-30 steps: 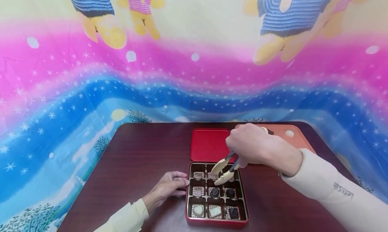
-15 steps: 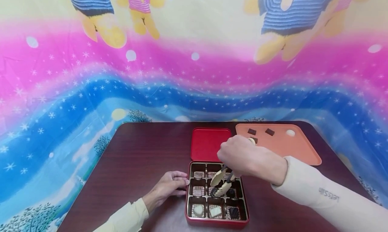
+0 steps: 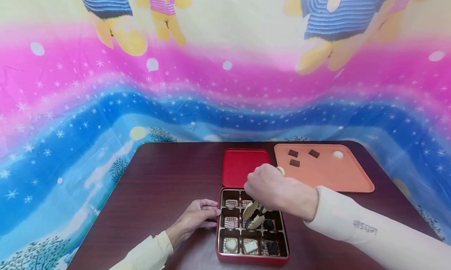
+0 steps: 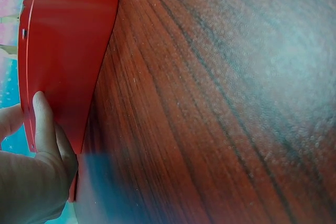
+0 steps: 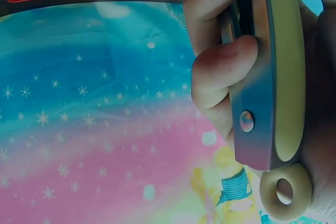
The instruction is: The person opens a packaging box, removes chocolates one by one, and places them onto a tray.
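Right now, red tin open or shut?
Open. In the head view the tin shows its compartments, chocolates fill the nearest row's three, and the red lid lies behind it.

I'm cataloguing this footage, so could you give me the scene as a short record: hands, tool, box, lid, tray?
left hand: touching the left side of the box
right hand: gripping tongs
tongs: tips at the middle compartment; grip on its dark round piece unclear
box front row: two white pieces, one dark square
lid: red, behind the box
tray: orange; three brown pieces, one white disc
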{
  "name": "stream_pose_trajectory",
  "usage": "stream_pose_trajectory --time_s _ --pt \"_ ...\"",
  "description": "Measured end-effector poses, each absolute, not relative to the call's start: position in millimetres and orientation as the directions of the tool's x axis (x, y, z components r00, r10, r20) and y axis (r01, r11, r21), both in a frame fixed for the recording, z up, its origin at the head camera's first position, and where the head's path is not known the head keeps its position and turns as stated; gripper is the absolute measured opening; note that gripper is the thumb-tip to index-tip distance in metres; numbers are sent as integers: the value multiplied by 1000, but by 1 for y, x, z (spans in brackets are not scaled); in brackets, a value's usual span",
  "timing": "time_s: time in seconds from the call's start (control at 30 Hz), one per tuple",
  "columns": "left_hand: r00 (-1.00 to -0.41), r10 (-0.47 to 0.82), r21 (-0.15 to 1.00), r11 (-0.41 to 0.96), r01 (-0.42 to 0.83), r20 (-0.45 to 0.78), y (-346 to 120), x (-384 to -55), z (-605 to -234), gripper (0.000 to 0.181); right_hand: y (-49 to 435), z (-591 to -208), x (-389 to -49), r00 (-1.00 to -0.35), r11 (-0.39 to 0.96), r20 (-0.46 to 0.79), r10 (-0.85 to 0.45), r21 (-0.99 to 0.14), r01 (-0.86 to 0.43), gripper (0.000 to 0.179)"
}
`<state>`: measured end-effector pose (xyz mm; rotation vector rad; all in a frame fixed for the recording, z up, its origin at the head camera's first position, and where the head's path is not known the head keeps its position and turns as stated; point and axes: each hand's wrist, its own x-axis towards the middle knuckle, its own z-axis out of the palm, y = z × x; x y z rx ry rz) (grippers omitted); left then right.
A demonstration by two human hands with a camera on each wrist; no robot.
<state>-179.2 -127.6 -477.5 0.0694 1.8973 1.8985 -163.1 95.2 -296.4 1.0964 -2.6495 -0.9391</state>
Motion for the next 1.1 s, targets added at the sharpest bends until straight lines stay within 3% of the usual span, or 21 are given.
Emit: stream_pose_trajectory --time_s 0.5,0.77,1.1 --pt "-897 349 961 47 -273 -272 -127 -179 -476 47 95 -295 -161 -700 514 -84 -709 617 -596 39" --pt "-896 342 958 49 -283 -282 -128 -179 -479 46 96 -286 -164 -742 584 -150 -653 524 -620 36" --pt "-900 339 960 48 -276 -275 -127 -180 -479 47 97 -284 -165 -754 605 -155 -638 506 -616 36"
